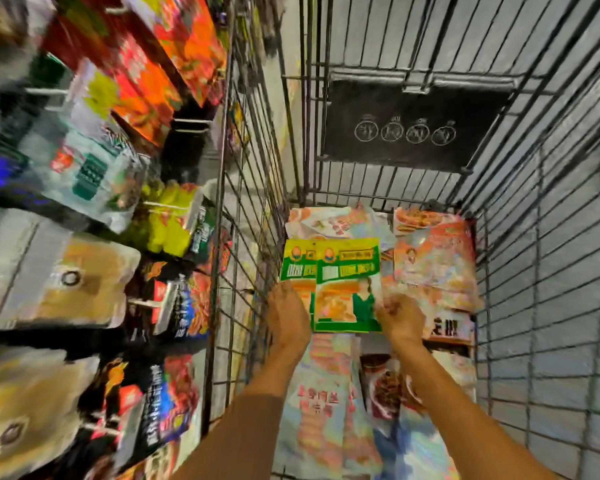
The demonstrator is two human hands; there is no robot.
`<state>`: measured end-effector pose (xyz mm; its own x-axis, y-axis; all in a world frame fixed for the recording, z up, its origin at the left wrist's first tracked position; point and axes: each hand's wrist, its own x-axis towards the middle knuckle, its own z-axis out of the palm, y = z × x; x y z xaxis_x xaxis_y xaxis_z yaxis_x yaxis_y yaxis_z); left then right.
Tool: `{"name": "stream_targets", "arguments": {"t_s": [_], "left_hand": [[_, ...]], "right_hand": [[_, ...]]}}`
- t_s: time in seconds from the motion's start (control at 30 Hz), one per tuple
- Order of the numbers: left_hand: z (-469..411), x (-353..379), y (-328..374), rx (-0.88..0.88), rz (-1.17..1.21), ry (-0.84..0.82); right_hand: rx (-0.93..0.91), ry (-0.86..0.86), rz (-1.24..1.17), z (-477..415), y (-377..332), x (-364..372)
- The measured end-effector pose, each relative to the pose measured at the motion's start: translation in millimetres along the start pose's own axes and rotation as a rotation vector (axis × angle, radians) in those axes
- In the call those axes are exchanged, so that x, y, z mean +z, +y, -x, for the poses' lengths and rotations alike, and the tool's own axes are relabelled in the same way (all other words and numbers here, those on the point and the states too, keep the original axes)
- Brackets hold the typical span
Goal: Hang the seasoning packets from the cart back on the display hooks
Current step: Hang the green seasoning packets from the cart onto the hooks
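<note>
Wire cart [534, 271] fills the R side, w/ a black flap [413, 126] on its far wall. Display rack [84, 202] of hung goods, blurred, runs down the L, just beside the cart. Loose pkts [433, 258] cover the cart floor. Both forearms reach in: L hand [288, 317] grips the L edge and R hand [400, 317] pinches the lower R corner of two overlapping green-yellow pkts [347, 282], held above the pile.

wire cart [534, 271]: one. black panel [413, 98] on its far wall: one, bearing four round icons [392, 132]. green-and-yellow packets [347, 271]: two, overlapped. grips: two, left grip [288, 317] and right grip [400, 315]. pink and orange packets [433, 251] on the cart floor: several, overlapped, count unclear. hanging packets [94, 168] on the display at left: many, too blurred to count.
</note>
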<state>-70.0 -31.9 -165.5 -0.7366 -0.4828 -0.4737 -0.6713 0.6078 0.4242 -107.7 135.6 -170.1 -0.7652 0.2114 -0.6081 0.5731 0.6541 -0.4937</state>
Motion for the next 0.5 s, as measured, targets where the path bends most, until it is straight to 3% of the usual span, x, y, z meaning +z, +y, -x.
{"name": "stream_targets", "arguments": {"t_s": [0.17,0.37,0.5], "left_hand": [[-7.0,9.1,9.1,0.018,-0.001,0.016],[-3.2,22.3,17.5,0.192,-0.103,-0.071],[-7.5,20.6,25.0,0.109,-0.097,-0.043]], "right_hand": [[0.055,0.075,-0.121,-0.4,52.8,-35.8],[0.064,0.103,-0.200,-1.9,69.3,-48.1],[0.121,0.053,-0.163,-6.3,61.3,-46.7]]}}
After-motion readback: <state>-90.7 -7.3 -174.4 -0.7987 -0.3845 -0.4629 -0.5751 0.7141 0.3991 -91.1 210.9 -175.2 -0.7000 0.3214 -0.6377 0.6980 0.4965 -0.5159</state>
